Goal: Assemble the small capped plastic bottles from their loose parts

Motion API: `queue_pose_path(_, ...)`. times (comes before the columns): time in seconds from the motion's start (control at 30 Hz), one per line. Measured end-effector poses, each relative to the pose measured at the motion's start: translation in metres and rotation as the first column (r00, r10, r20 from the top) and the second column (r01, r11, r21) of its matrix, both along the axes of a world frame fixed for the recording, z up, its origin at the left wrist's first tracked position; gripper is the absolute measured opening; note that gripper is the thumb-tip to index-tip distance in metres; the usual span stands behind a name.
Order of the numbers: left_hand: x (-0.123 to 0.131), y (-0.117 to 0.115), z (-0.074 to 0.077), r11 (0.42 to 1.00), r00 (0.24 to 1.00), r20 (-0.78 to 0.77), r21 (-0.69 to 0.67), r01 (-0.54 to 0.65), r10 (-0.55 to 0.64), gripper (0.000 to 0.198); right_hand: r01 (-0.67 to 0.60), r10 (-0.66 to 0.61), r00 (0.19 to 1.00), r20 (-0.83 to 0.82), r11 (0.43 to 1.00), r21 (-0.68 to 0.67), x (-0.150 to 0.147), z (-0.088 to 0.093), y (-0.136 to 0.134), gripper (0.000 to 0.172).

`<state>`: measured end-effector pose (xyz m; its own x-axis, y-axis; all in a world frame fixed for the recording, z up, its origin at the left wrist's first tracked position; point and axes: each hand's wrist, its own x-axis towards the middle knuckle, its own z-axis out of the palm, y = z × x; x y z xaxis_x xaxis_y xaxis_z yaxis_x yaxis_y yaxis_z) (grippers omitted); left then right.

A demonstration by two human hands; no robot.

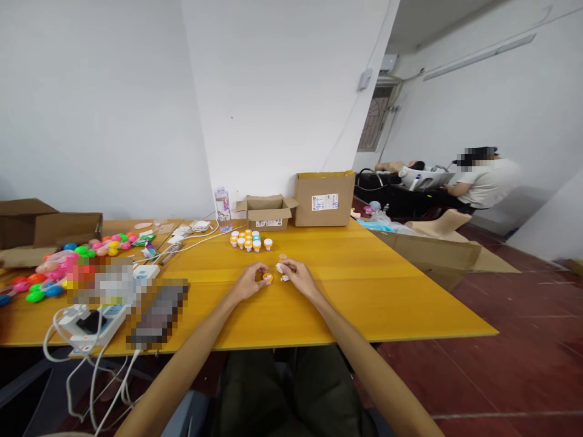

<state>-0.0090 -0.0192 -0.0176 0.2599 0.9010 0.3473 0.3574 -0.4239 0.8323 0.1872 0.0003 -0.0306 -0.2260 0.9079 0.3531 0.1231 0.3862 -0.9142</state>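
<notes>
My left hand point(249, 283) rests over the table with its fingers curled round a small orange-and-white piece point(268, 278). Just to its right, my right hand point(296, 277) pinches a small white piece point(279, 267). Another little white piece point(285, 278) with dark marks lies under the fingers of my right hand. A pale round disc point(283, 257) is on the table just beyond them. Farther back stands a cluster of small white-capped containers point(248, 244), most with orange parts and some with teal.
Behind the cluster are a bottle point(223, 209), an open small carton point(268, 215) and a larger closed box point(324, 200). Colourful balloon-like pieces point(54, 267), a power strip point(112, 318), cables and a phone point(159, 312) lie left. A person point(489, 179) sits at the far right.
</notes>
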Motion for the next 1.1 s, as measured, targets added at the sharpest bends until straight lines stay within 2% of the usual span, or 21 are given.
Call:
queue_pose_path(0.33, 0.002, -0.003, 0.008, 0.997, 0.998, 0.023, -0.050, 0.063, -0.062, 0.020, -0.005, 0.002, 0.999, -0.047, 0.999, -0.053, -0.003, -0.002, 0.006, 0.039)
queue_pose_path(0.7, 0.003, -0.004, 0.009, 0.992, 0.994, 0.061, -0.079, 0.095, -0.090, 0.022, 0.016, -0.016, 1.000, 0.004, 1.000, 0.000, -0.010, 0.007, 0.002, 0.035)
queue_pose_path(1.1, 0.002, -0.002, 0.008, 0.995, 0.995, 0.059, -0.054, 0.088, -0.085, 0.032, 0.030, -0.030, 0.999, 0.021, 1.000, 0.004, -0.012, 0.005, 0.006, 0.033)
